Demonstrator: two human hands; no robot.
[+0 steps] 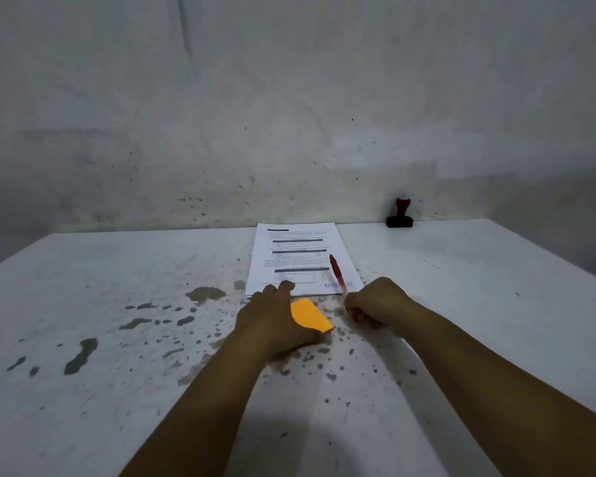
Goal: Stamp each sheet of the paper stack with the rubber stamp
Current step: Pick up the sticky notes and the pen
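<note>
Head view: looks down at a white table (83, 304) with two bare arms reaching forward
Table: white top with lots of grey chipped spots, most of them on the left and near the hands
Wall: grey and dirty, just behind the table
Paper stack (300, 258): lies flat in the middle of the table, far edge close to the wall, near edge just in front of the hands
Top sheet: printed with dark bars and small text, too small to read; a blue mark sits near its near right corner
Rubber stamp (399, 214): stands upright at the back of the table by the wall, to the right of the paper stack and well apart from both hands; it has a red knob on top and a black base
Left hand (276, 321): lies palm down on the table, fingers mostly straight, fingertips touching the near edge of the paper stack
Orange note (311, 315): a small orange paper on the table, partly under the left hand at the thumb side, just in front of the paper stack
Right hand (375, 304): fingers curled tight around a red pen (338, 275), resting on the table by the near right corner of the paper stack
Red pen: blurry, tilted, its far end pointing away over the top sheet, crossing the blue mark
</note>
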